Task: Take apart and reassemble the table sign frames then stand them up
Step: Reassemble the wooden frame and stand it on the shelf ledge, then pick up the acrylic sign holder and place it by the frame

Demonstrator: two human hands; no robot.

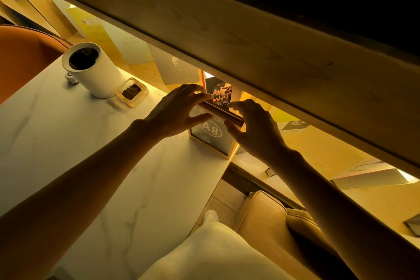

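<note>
Head view, hands (218, 118) pinching sign frame (212, 136) top

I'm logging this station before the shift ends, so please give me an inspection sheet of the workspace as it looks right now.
Surface: white marble-look table, dimly lit with warm yellow light.
Job's things: table sign frame marked A8 standing upright at the table's far right corner; a second frame's dark top edge lies right behind it.
Clutter: white cylindrical container with a dark opening; small clear dish holding brown bits beside it.
Grippers: left hand and right hand, fingers spread, pinching the frames' top from either side.
Cables: nothing seen.
Surroundings: wooden shelf edge overhead, printed cards along the lit wall, tan cushioned seat below right.
</note>
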